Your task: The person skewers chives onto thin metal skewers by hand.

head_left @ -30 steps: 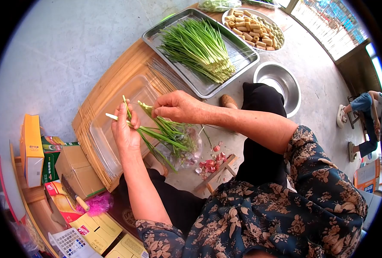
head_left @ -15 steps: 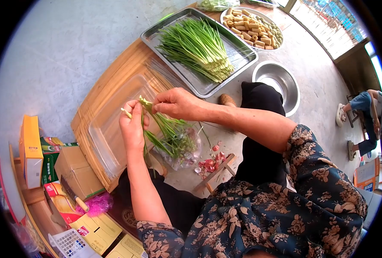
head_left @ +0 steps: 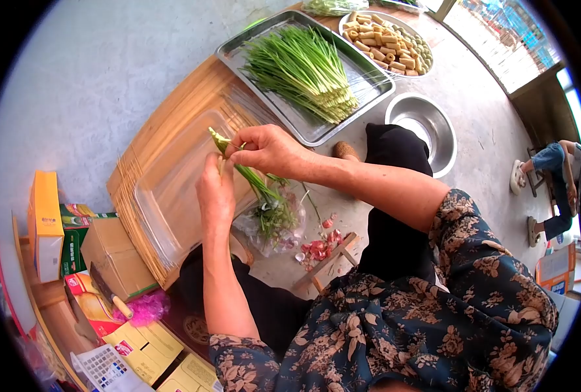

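Observation:
My right hand is closed around a small bunch of leafy green stalks. Their pale cut ends point up and left past my fingers, and the feathery leaves hang below. My left hand is closed just beside it, its fingertips pinched at the bunch near my right thumb. A pale stalk end seems to show between those fingers, though much of it is hidden. Under the leaves lies a clear plastic bag. Behind my left hand a clear plastic tray sits on the wooden table.
A metal tray of long green stalks lies at the far side, by a bowl of brown rolls. A steel basin stands on the floor. Reddish peelings, boxes and a knife lie nearer. Another person sits at right.
My left hand has moved right, closer to my right hand, and turned. The bunch now hangs from my right hand, with fewer stalks trailing beside my left wrist.

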`<control>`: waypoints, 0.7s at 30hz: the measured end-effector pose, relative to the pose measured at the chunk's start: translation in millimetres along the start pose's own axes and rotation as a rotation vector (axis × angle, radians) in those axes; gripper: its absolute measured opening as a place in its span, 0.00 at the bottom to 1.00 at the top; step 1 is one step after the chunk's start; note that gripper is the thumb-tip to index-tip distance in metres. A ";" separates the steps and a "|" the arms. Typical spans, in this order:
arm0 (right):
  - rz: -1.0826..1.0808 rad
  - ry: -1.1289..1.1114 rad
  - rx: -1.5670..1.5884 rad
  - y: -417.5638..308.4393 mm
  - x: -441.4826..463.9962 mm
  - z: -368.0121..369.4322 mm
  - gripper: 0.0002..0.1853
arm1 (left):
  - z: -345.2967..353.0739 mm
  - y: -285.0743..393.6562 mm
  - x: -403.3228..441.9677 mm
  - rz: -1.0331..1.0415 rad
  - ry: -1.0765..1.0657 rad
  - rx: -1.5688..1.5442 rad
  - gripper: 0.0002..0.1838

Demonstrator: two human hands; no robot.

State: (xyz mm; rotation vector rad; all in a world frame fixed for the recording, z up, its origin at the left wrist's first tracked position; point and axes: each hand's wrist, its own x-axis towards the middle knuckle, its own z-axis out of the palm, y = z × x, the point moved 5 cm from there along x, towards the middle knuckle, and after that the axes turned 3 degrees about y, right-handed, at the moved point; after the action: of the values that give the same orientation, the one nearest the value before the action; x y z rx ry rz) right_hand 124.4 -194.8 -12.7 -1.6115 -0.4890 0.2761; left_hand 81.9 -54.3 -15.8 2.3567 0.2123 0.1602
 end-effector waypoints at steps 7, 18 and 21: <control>0.146 -0.037 0.122 -1.7 0.1 4.9 0.06 | 5.8 7.1 -7.3 0.151 -0.016 -0.136 0.15; 0.302 0.042 0.370 1.6 5.5 -5.3 0.07 | -6.6 13.2 -7.8 0.134 0.170 -0.433 0.11; 0.282 0.056 0.330 0.9 5.5 -5.7 0.08 | -6.8 17.0 -8.1 0.280 0.183 -0.306 0.09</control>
State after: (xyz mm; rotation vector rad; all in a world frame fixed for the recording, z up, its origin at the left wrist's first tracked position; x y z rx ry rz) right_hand 132.0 -197.3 -12.3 -1.3575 -0.1594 0.4959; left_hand 74.6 -63.3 0.5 2.0559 -0.0549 0.5087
